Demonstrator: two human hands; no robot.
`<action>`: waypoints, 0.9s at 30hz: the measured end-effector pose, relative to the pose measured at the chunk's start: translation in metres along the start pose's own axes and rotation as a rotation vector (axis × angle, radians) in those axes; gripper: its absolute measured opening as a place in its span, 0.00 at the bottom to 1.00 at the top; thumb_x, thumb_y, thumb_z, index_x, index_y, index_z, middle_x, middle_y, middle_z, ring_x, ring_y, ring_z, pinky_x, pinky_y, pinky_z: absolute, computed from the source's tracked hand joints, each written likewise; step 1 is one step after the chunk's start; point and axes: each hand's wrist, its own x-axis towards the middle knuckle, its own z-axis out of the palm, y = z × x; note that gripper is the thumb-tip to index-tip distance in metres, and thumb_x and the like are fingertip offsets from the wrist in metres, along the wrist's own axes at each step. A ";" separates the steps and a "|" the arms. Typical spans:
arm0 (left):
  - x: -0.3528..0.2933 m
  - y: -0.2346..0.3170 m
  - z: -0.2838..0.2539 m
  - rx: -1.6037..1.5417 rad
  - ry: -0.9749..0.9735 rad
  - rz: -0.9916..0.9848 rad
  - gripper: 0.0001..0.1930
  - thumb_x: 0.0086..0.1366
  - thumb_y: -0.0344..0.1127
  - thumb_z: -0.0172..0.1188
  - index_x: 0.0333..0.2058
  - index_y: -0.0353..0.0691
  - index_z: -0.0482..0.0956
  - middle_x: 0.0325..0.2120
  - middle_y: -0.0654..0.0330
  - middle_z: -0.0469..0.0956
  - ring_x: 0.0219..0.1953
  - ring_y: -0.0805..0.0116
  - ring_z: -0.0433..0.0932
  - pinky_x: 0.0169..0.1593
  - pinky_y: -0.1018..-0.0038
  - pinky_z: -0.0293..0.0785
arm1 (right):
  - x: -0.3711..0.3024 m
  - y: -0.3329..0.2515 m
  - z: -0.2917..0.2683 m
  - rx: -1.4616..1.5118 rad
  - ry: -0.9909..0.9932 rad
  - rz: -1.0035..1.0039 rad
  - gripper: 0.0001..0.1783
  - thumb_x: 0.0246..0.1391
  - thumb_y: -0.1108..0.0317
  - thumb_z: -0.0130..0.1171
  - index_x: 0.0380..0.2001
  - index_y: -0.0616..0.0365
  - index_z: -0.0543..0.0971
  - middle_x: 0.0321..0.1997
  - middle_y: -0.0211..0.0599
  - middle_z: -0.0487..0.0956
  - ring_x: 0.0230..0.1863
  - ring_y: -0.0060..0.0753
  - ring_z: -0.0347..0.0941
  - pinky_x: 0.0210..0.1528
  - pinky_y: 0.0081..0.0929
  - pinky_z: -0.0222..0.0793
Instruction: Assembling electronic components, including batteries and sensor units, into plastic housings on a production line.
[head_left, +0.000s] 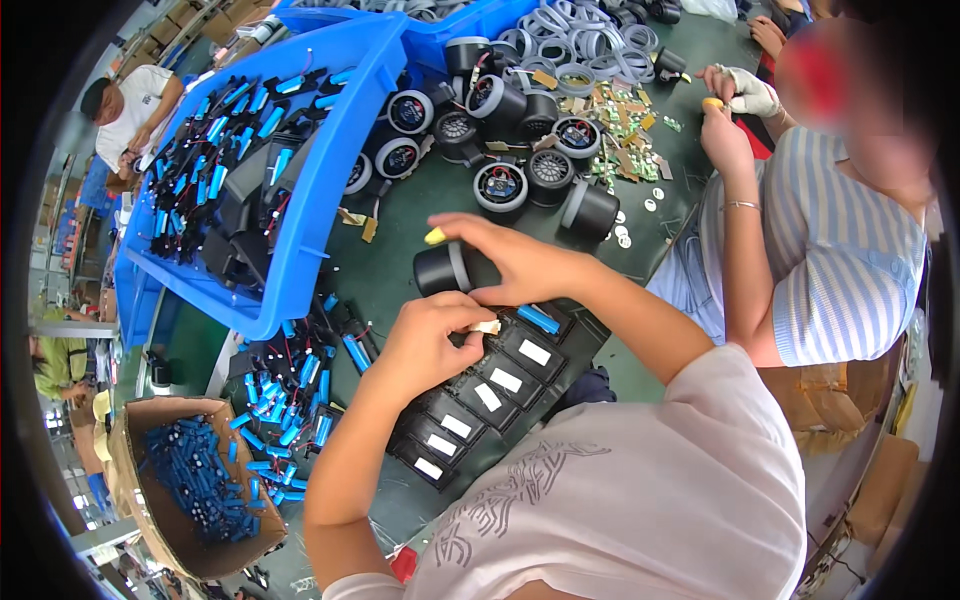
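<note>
My left hand (430, 342) is closed, pinching a small white pad (486, 327) between thumb and fingertips. Beside it, my right hand (525, 262) has its thumb and index finger spread apart, with a yellow cover on one fingertip. A black cylindrical housing with a grey ring (440, 269) shows between those fingers; whether they touch it I cannot tell. Below my hands lies a slanting row of flat black plastic parts (472, 392), several bearing a white rectangular pad (506, 380). A blue cylindrical battery (538, 319) lies at the row's upper end.
A blue bin (345, 170) of wired batteries and black parts stands at left. Loose blue batteries (290, 410) lie below it, near a cardboard box (190, 410). Black round housings (500, 185), grey rings (575, 78) and small boards (630, 140) cover the far side. A co-worker (800, 230) sits at right.
</note>
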 end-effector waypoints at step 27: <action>-0.211 0.018 -0.172 0.223 0.711 -0.367 0.16 0.50 0.14 0.57 0.39 0.33 0.79 0.34 0.61 0.78 0.31 0.78 0.76 0.33 0.84 0.72 | 0.062 -0.015 0.065 -0.186 -0.088 -0.123 0.13 0.44 0.76 0.63 0.36 0.57 0.77 0.37 0.36 0.77 0.42 0.41 0.74 0.43 0.33 0.71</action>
